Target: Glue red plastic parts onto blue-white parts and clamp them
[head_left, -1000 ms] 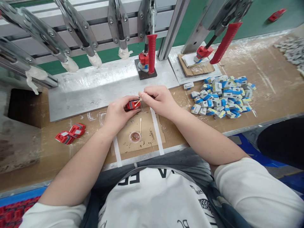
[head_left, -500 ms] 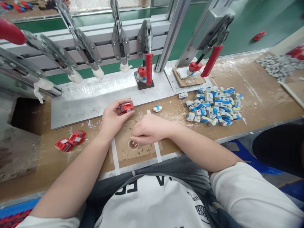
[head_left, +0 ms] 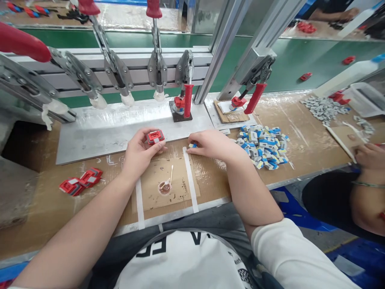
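Left hand (head_left: 138, 154), centre of frame: thumb and fingers gripping a red housing (head_left: 155, 137), its recessed face turned up, near the edge of the metal plate (head_left: 99, 140). Right hand (head_left: 215, 144), right of centre, palm down; thumb and bent fingertips closed about a small block (head_left: 192, 145), grey, blue and yellow, just beyond the top of the right tape strip (head_left: 190, 178); cannot tell whether the block touches the tabletop (head_left: 212, 182). The two hands are apart, no contact between housing and block. Below them, lower centre, a spotted cardboard sheet (head_left: 153, 174) lies with tape along its left and right sides. On it, a small round cup (head_left: 165, 188) of brownish stuff; a cotton swab (head_left: 171, 173) reaches up the frame from the cup's right rim, and a second white stick appears to lie across the cup. Left of the left hand, two more red housings (head_left: 91, 177) lie touching each other. Right of the right hand, a heaped pile of blocks (head_left: 261, 144), grey with blue and yellow, partly behind the forearm. Upper centre, a red-handled clamp (head_left: 188, 100) comes down over red and pale parts on a dark pad (head_left: 182, 117); right of it, another clamp (head_left: 255, 98), also red-handled, stands over a brown board. Upper right, a spread of grey pieces (head_left: 320, 108); at the right edge, another person's hand (head_left: 369, 155), its hold too unclear to tell.
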Available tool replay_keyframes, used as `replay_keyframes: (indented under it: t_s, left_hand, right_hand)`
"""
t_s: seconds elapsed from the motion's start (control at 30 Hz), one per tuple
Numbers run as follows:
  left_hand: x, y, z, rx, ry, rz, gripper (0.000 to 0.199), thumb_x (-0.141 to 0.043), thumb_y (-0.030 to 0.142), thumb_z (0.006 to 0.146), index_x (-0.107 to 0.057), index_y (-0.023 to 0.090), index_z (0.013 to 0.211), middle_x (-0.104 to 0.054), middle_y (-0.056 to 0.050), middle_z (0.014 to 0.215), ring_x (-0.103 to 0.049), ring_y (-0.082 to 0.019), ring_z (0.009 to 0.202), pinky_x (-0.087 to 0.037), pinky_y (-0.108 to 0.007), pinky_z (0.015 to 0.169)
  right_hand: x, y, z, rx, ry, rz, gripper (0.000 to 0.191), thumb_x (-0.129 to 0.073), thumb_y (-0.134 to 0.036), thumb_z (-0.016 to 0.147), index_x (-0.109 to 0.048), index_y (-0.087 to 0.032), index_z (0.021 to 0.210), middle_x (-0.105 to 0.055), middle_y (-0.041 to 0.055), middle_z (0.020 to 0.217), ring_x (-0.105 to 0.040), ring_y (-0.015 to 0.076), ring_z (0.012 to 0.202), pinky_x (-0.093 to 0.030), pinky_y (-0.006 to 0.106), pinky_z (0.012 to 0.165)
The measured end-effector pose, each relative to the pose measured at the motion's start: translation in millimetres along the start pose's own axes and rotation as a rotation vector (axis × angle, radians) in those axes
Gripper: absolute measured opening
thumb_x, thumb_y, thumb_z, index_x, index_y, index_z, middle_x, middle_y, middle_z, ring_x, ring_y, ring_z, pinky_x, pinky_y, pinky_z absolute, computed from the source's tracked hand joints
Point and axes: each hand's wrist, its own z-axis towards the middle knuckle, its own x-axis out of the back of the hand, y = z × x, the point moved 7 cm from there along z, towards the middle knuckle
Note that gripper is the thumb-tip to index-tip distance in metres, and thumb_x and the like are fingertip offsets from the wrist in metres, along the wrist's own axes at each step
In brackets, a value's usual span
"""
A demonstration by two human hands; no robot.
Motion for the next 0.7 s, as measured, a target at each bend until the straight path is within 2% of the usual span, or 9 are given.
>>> replay_keyframes:
  t_s: [0.07, 0.17, 0.27, 0.33, 0.4, 0.47, 0.57, 0.63, 0.7]
  left_hand:
    - [-1.6, -2, -1, 0.019, -0.025, 0.030, 0.055, -0.089, 0.041, 0.078, -0.065, 0.020, 0.123, -0.075, -0.005, 0.104, -0.074, -0.017, 0.077, -0.068, -0.035, 0.075]
    - [-4.3, -1, -4, 0.021, -0.055, 0.077, 0.053, -0.089, 0.043, 0.077, -0.068, 0.020, 0.120, -0.074, -0.003, 0.097, -0.073, -0.018, 0.078, -0.067, -0.034, 0.072]
    - [-6.4, 2, -6, -0.009, -0.082, 0.112, 0.049, -0.088, 0.047, 0.078, -0.070, 0.021, 0.116, -0.073, -0.002, 0.094, -0.071, -0.018, 0.075, -0.066, -0.032, 0.067]
    - [-7.1, 4, -8, -0.022, -0.099, 0.121, 0.048, -0.087, 0.049, 0.080, -0.071, 0.022, 0.115, -0.072, -0.002, 0.093, -0.069, -0.017, 0.070, -0.064, -0.031, 0.064]
    - [-6.9, 5, -9, -0.016, -0.108, 0.110, 0.047, -0.086, 0.050, 0.081, -0.070, 0.023, 0.116, -0.071, -0.001, 0.090, -0.066, -0.015, 0.063, -0.062, -0.030, 0.061]
    - [-6.4, 5, -9, 0.002, -0.108, 0.090, 0.047, -0.087, 0.051, 0.081, -0.070, 0.024, 0.116, -0.070, 0.000, 0.086, -0.064, -0.014, 0.058, -0.061, -0.030, 0.058]
    - [-6.4, 6, -10, 0.019, -0.105, 0.073, 0.050, -0.089, 0.051, 0.079, -0.070, 0.023, 0.116, -0.069, 0.000, 0.083, -0.064, -0.015, 0.059, -0.060, -0.030, 0.058]
    - [-7.2, 6, -10, 0.017, -0.112, 0.074, 0.052, -0.089, 0.052, 0.079, -0.070, 0.022, 0.117, -0.071, -0.001, 0.085, -0.066, -0.016, 0.063, -0.061, -0.031, 0.060]
    - [-8.4, 5, -10, 0.009, -0.128, 0.076, 0.053, -0.087, 0.052, 0.080, -0.069, 0.022, 0.120, -0.074, -0.002, 0.089, -0.068, -0.018, 0.068, -0.062, -0.032, 0.063]
  right_hand:
    - [1, -5, 5, 0.035, 0.071, 0.217, 0.016, -0.075, -0.034, 0.100, -0.074, -0.018, 0.105, -0.070, 0.0031, 0.086, -0.059, 0.0180, 0.075, -0.035, 0.029, 0.067]
    - [0, -10, 13, 0.060, 0.181, 0.743, 0.032, -0.069, -0.046, 0.104, -0.072, -0.019, 0.121, -0.069, 0.0030, 0.091, -0.061, 0.0164, 0.075, -0.047, 0.030, 0.069]
    - [-9, -16, 20, 0.087, 0.218, 1.265, 0.050, -0.081, -0.062, 0.091, -0.070, -0.022, 0.120, -0.068, 0.0025, 0.095, -0.062, 0.0152, 0.073, -0.056, 0.032, 0.069]
    - [-15, -19, 24, 0.073, 0.249, 1.494, 0.058, -0.090, -0.065, 0.079, -0.069, -0.025, 0.116, -0.068, 0.0018, 0.097, -0.063, 0.0156, 0.078, -0.061, 0.033, 0.074]
    - [-19, -19, 26, 0.038, 0.291, 1.630, 0.062, -0.094, -0.065, 0.074, -0.068, -0.028, 0.115, -0.068, 0.0007, 0.096, -0.063, 0.0156, 0.080, -0.062, 0.032, 0.074]
    - [-20, -18, 26, 0.021, 0.323, 1.699, 0.064, -0.097, -0.064, 0.070, -0.067, -0.029, 0.114, -0.067, 0.0005, 0.098, -0.061, 0.0144, 0.078, -0.059, 0.028, 0.068]
    - [-19, -17, 27, -0.002, 0.329, 1.722, 0.067, -0.099, -0.065, 0.064, -0.063, -0.028, 0.106, -0.066, 0.0017, 0.102, -0.053, 0.0122, 0.070, -0.049, 0.024, 0.055]
    - [-20, -16, 29, -0.022, 0.303, 1.705, 0.069, -0.099, -0.068, 0.061, -0.061, -0.027, 0.102, -0.065, 0.0012, 0.096, -0.045, 0.0114, 0.064, -0.042, 0.023, 0.050]
    - [-23, -17, 30, -0.031, 0.276, 1.690, 0.068, -0.100, -0.067, 0.060, -0.063, -0.027, 0.101, -0.063, 0.0001, 0.091, -0.042, 0.0105, 0.061, -0.039, 0.023, 0.049]
